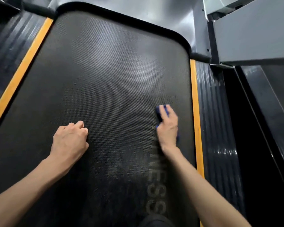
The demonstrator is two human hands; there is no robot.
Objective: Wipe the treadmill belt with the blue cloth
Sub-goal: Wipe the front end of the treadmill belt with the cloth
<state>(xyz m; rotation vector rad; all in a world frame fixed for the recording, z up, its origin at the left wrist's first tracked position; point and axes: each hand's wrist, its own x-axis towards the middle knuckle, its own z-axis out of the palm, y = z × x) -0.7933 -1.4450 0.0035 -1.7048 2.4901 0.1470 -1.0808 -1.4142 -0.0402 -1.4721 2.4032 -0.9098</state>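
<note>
Hands rest on the treadmill belt — both low in the view, well apart. The right hand lies flat over the blue cloth, fingers spread across it and pressing it to the belt near the right-hand orange strip, just above faded lettering. The left hand is curled into a loose fist, empty, knuckles down on the textured black surface — left of centre.

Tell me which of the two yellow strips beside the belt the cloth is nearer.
The right yellow strip. The blue cloth, under the right hand, lies close to it; the left yellow strip is across the belt.
</note>
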